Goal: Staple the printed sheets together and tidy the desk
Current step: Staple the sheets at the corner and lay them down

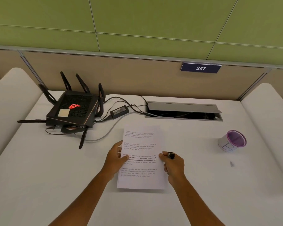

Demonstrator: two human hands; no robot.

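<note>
While the sheets lie flat near the middle of the surface, toward its front edge, both hands work their side edges. The left hand rests on the left edge with fingers lightly bent over the paper. The right hand is curled around a small dark stapler, its thumb touching the right edge.

The risk, as I judge it, is a skewed stack: if the left hand eases off, the pages may slide and the staple would catch them misaligned, or miss the lower pages. The stapler is also at mid-edge, not at a corner.

A cup with a purple inside stands well apart toward the right edge; it looks empty. At the back edge an open cable box holds cables.
</note>
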